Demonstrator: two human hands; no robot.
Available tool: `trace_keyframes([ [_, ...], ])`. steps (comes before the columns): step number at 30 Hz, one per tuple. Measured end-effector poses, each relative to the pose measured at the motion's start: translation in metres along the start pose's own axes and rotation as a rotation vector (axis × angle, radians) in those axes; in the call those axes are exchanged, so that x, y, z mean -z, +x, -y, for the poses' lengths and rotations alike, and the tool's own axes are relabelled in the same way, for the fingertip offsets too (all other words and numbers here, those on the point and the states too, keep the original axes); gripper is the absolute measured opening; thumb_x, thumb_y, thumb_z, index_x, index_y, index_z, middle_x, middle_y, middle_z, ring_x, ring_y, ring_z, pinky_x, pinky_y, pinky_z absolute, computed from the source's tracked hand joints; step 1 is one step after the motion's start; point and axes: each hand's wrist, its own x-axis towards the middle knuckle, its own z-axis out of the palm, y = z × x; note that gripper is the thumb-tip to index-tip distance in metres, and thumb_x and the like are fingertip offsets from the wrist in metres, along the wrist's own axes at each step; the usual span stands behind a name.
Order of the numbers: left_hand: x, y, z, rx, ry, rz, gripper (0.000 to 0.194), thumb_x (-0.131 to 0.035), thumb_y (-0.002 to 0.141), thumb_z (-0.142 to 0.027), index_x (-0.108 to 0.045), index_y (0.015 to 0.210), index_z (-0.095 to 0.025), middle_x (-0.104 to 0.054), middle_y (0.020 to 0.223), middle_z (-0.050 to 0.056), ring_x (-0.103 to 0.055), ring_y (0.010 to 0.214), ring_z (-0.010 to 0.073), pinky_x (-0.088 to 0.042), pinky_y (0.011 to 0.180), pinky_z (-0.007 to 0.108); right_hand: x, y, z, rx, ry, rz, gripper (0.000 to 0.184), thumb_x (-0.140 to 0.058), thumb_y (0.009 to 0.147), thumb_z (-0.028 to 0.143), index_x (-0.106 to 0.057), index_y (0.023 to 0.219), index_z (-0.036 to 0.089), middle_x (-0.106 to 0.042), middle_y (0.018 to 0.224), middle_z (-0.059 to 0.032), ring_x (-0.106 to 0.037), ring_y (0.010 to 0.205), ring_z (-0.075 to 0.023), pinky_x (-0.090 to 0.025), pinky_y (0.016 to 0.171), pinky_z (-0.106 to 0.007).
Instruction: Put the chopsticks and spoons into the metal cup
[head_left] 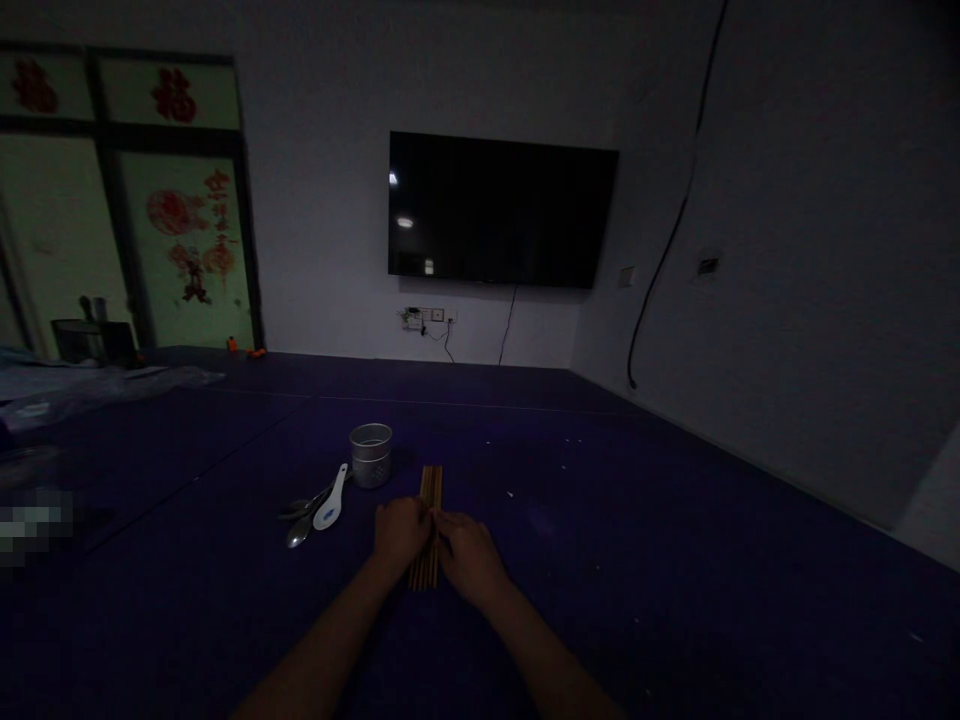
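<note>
Several wooden chopsticks (424, 572) lie side by side on the dark blue surface, pointing away from me. My left hand (401, 532) closes on them from the left, about their middle. From the right, my right hand (466, 552) meets it there, fingers bent and touching the chopsticks. The fingertips of both hands nearly touch over the bundle, and parts of the sticks are hidden beneath them. Just beyond my left hand stands a metal cup (371, 456), upright, with small holes in its side. Left of it lie a white spoon (330, 508) and metal spoons (299, 530).
The dark blue surface (637, 520) carries small white specks. Clear plastic sheeting (112, 392) lies at the left, near a dark box-like holder (94, 340). A television (499, 210) hangs on the far wall. A black cable (667, 250) runs down the right wall.
</note>
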Motion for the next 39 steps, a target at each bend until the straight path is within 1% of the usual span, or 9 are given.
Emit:
trace_keyframes([
  [5,0.0005,-0.0009,-0.0002,-0.001,-0.009,-0.015,0.036,-0.037,0.091,-0.037,-0.068,0.094,-0.02,-0.071,0.103,0.011,-0.064,0.098,0.0231,-0.042,0.083,0.034,0.001,-0.0013,0.001,-0.018,0.006,0.001,0.047,-0.044,0.085,0.018,-0.053,0.132,0.021,-0.058,0.13,-0.009,-0.05,0.122,-0.0229,-0.038,0.098,-0.036],
  [9,-0.0014,0.0,0.0005,-0.003,-0.026,-0.007,0.036,-0.037,0.092,-0.036,-0.068,0.095,-0.02,-0.071,0.103,0.011,-0.064,0.099,0.0235,-0.042,0.086,0.036,0.0025,-0.0016,0.0014,-0.004,0.012,0.001,0.049,-0.044,0.084,0.016,-0.052,0.132,0.018,-0.06,0.127,-0.0107,-0.051,0.121,-0.0228,-0.038,0.098,-0.036],
  [11,-0.0026,0.001,0.0011,-0.005,-0.027,-0.006,0.036,-0.036,0.093,-0.036,-0.068,0.097,-0.02,-0.07,0.104,0.011,-0.064,0.1,0.0237,-0.042,0.086,0.036,0.0028,-0.0015,0.0014,0.017,0.012,0.0,0.048,-0.043,0.084,0.016,-0.053,0.132,0.019,-0.061,0.126,-0.01,-0.052,0.12,-0.0223,-0.039,0.097,-0.035],
  [15,-0.0038,0.003,0.0017,0.011,-0.016,-0.001,0.037,-0.033,0.093,-0.03,-0.067,0.1,-0.019,-0.07,0.105,0.011,-0.064,0.101,0.0228,-0.042,0.085,0.034,0.0025,-0.0014,0.0016,0.022,0.003,0.003,0.042,-0.043,0.085,0.016,-0.06,0.123,0.023,-0.061,0.126,-0.0072,-0.052,0.118,-0.0217,-0.038,0.096,-0.034],
  [21,-0.0041,0.0041,0.0022,0.019,-0.006,0.001,0.04,-0.03,0.094,-0.028,-0.068,0.1,-0.019,-0.071,0.102,0.012,-0.065,0.1,0.0229,-0.043,0.085,0.035,0.0041,-0.002,0.0036,0.003,-0.016,0.024,0.033,-0.043,0.086,0.017,-0.066,0.11,0.023,-0.064,0.12,-0.007,-0.053,0.116,-0.0218,-0.037,0.094,-0.034],
  [28,-0.0051,0.0052,0.0014,0.03,-0.005,-0.004,0.038,-0.033,0.091,-0.025,-0.068,0.103,-0.019,-0.072,0.101,0.012,-0.065,0.1,0.0227,-0.043,0.085,0.034,0.0061,-0.0017,0.0048,0.017,-0.022,0.052,0.032,-0.043,0.086,0.017,-0.065,0.108,0.023,-0.066,0.115,-0.006,-0.054,0.115,-0.0203,-0.036,0.094,-0.032],
  [34,-0.0061,0.0057,0.0027,0.023,-0.018,-0.013,0.04,-0.03,0.093,-0.026,-0.069,0.101,-0.019,-0.072,0.103,0.011,-0.065,0.099,0.0238,-0.044,0.084,0.035,0.0062,-0.0014,0.0045,0.017,-0.033,0.051,0.033,-0.042,0.087,0.016,-0.064,0.109,0.022,-0.064,0.118,-0.0064,-0.053,0.115,-0.0214,-0.037,0.093,-0.033],
  [39,-0.0058,0.0059,0.0036,0.023,-0.027,-0.007,0.037,-0.033,0.091,-0.025,-0.069,0.098,-0.02,-0.072,0.104,0.01,-0.066,0.098,0.0231,-0.044,0.082,0.033,0.0068,-0.0024,0.0049,0.014,-0.015,0.044,0.032,-0.043,0.087,0.016,-0.066,0.109,0.022,-0.062,0.123,-0.0068,-0.052,0.117,-0.0214,-0.037,0.093,-0.033],
])
